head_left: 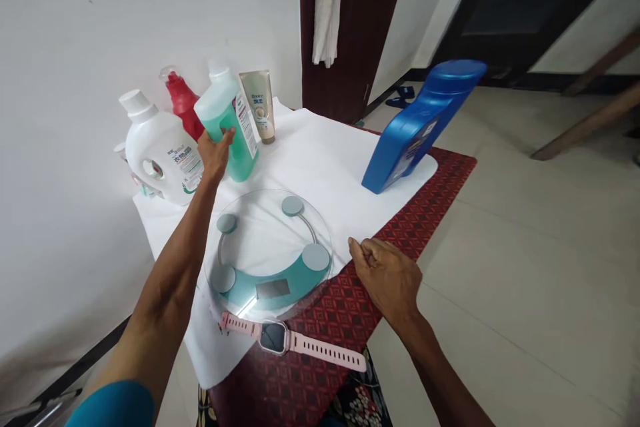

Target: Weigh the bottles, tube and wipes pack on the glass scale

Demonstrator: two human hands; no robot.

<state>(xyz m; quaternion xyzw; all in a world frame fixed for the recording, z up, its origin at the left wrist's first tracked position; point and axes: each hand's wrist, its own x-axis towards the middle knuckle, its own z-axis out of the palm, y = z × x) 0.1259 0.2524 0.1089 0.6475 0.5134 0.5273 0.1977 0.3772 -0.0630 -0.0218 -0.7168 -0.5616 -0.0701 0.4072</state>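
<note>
My left hand (216, 152) is closed around the grip of a clear bottle of green liquid (242, 159) with a white cap, which leans slightly at the back left of the table. Low over the table's right edge, my right hand (387, 273) is curled into a loose fist with nothing visible in it. A round glass bathroom scale (270, 240) with a teal band and grey display lies between my arms. Along its near edge stretches a pink-strapped smartwatch (274, 337). Beyond my right hand, a blue bottle (417, 133) stands tilted to the right.
A white laundry detergent jug (160, 140), a red bottle (183, 103) and a beige squeeze tube (260, 107) stand by the wall. White paper (320, 153) covers part of the red patterned tablecloth (310, 340). A white towel (328, 10) hangs on the door handle.
</note>
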